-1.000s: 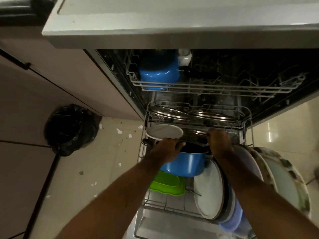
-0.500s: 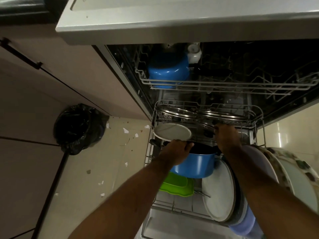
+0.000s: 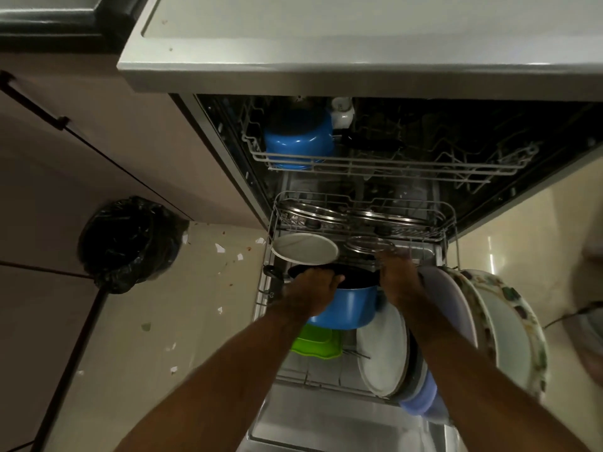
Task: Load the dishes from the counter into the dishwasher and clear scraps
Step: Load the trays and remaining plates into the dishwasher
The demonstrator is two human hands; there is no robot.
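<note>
While left hand fingers curl over blue pot rim (lower rack), right hand fingers blurred, hold unclear.

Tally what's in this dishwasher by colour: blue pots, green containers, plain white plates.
Blue pots: 2, upper-rack pot and lower-rack pot
Green containers: 1, green container
Plain white plates: 2, rear white plate and front white plate
Total: 5

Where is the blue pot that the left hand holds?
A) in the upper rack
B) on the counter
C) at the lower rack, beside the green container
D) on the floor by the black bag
C: the left hand grips the blue pot at the lower rack, with the green container beside it.
</note>
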